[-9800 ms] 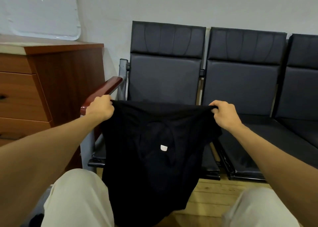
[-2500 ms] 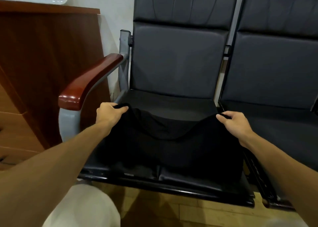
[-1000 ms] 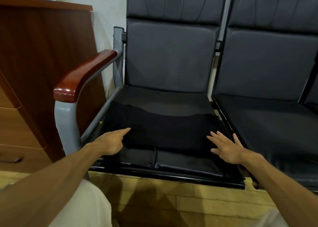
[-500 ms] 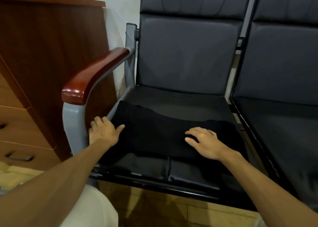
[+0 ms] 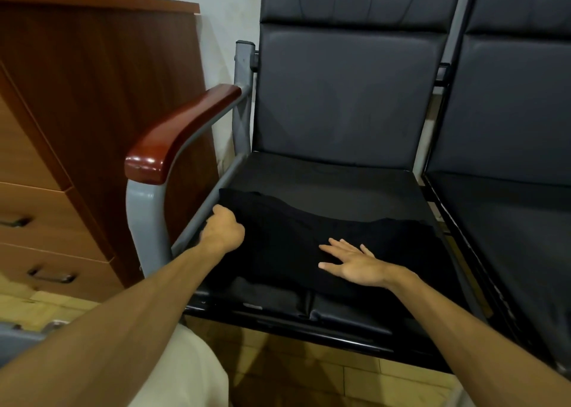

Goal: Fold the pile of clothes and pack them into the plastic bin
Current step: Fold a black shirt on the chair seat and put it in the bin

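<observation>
A black garment lies folded across the front half of the dark chair seat. My left hand is at the garment's left edge with its fingers curled round the cloth there. My right hand lies flat on the middle of the garment, fingers spread and pointing left. No plastic bin shows in this view.
A wooden armrest on a grey metal frame stands just left of my left hand. A wooden drawer cabinet fills the left side. A second dark seat adjoins on the right. Wooden floor runs below the seat.
The garment went from held up in the air to lying folded on the seat. In the last half second my left hand curled onto its left edge and my right hand flattened on its middle.
</observation>
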The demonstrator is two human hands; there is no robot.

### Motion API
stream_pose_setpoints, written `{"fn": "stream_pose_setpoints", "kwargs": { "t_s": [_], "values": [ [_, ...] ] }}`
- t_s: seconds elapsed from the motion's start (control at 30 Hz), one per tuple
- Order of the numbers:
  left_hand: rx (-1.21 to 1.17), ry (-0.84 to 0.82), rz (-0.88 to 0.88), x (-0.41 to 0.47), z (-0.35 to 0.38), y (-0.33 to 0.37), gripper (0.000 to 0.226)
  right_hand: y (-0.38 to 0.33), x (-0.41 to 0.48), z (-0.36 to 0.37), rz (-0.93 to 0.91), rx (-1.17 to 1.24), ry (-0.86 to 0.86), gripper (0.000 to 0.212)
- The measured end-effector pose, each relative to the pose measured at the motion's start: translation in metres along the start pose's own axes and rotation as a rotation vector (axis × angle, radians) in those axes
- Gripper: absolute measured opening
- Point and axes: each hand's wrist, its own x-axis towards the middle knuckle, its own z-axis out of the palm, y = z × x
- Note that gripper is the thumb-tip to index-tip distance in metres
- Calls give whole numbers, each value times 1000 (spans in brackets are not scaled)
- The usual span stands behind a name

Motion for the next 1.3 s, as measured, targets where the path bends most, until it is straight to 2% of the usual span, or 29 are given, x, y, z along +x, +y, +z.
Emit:
{"fn": "stream_pose_setpoints", "kwargs": {
  "t_s": [0.1, 0.2, 0.43, 0.53, 0.6, 0.67, 0.77, 0.87, 0.93, 1.0, 1.07, 1.1, 1.2, 1.27, 1.3],
  "values": [
    [-483, -193, -274, -16, -10, 10, 47, -1, -12, 1, -26, 108, -4, 56],
    [-744, -351, -438, -33, -20, 14, 39, 0, -23, -1, -16, 280, 57, 51],
    [-986, -346, -282, -64, -5, 68, 26, 31, -54, -26, 68, 494, 400, 38],
    [-1005, -341, -183, -75, 14, 99, 39, 59, -74, -42, 163, 591, 602, 33],
    [-978, -338, -115, -78, 30, 118, 54, 80, -84, -51, 227, 714, 718, 34],
    [-907, -331, -36, -82, 48, 134, 57, 102, -94, -59, 286, 828, 807, 34],
    [-763, -349, 76, -93, 80, 153, 50, 127, -112, -65, 364, 875, 887, 39],
    [-546, -391, 264, -109, 110, 169, 37, 136, -124, -62, 376, 786, 879, 43],
    [-362, -483, 373, -118, 133, 175, 39, 134, -124, -59, 338, 652, 827, 39],
    [-200, -685, 411, -126, 151, 176, 53, 131, -121, -58, 319, 526, 786, 33],
    [-146, -874, 379, -130, 156, 173, 62, 128, -118, -56, 317, 449, 758, 31],
    [-183, -896, 378, -130, 155, 171, 60, 125, -118, -56, 319, 422, 746, 31],
    [-265, -760, 458, -123, 142, 164, 46, 117, -120, -53, 303, 376, 713, 30],
    [-68, -592, 611, -113, 132, 152, 45, 113, -121, -52, 291, 366, 683, 29],
    [62, -559, 672, -109, 127, 143, 49, 111, -121, -51, 288, 362, 672, 29]
  ]
}}
